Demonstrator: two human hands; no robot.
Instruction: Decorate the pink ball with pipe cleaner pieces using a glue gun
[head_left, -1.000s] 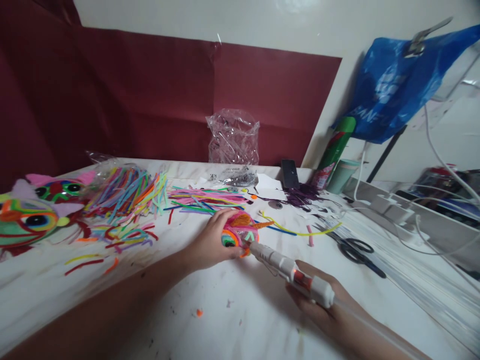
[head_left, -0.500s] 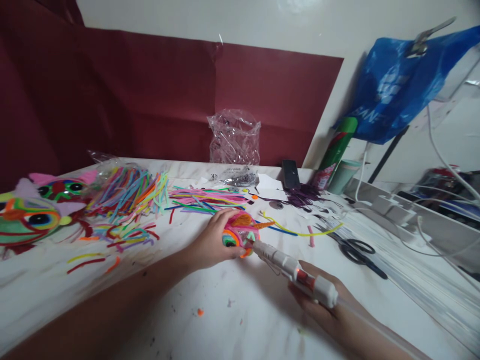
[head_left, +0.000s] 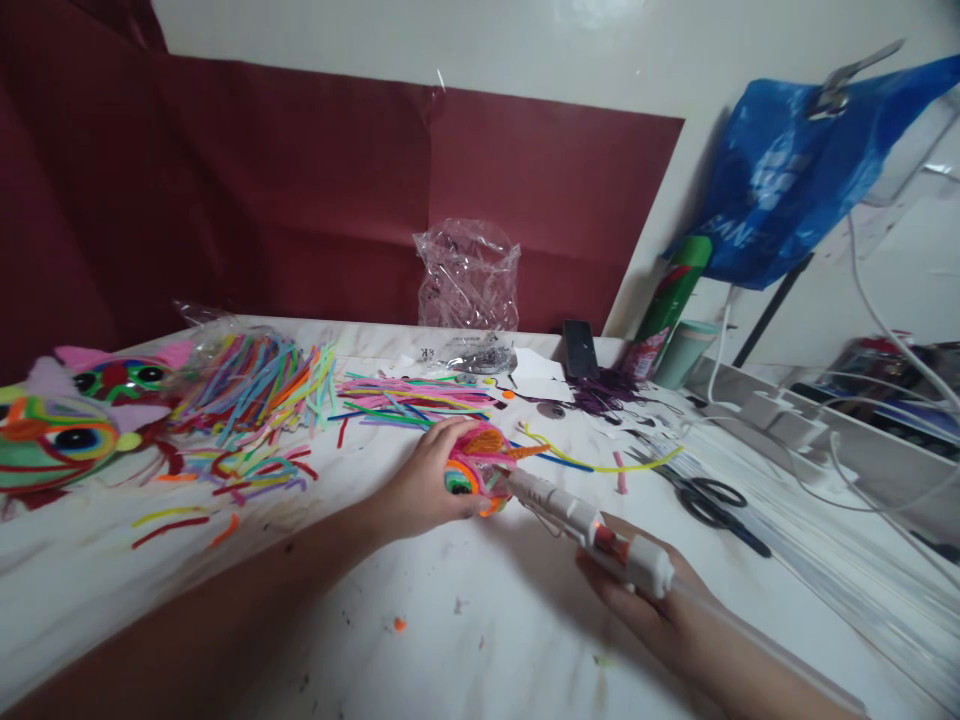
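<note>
White hot-glue gun (head_left: 561,507), gripped by right hand (head_left: 649,613), aims toward ten o'clock; left hand (head_left: 429,482) clasps pipe-cleaner ornament (head_left: 486,442), seemingly steadying it.

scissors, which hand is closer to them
Right. The right hand, holding the glue gun, is just below and left of the scissors in view; the left hand, gripping the pink craft, is farther left.

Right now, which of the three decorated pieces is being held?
The pink-topped piece, gripped by the left hand in front of the glue gun. The green-faced piece and pink-eared piece sit unheld at far left.
</note>
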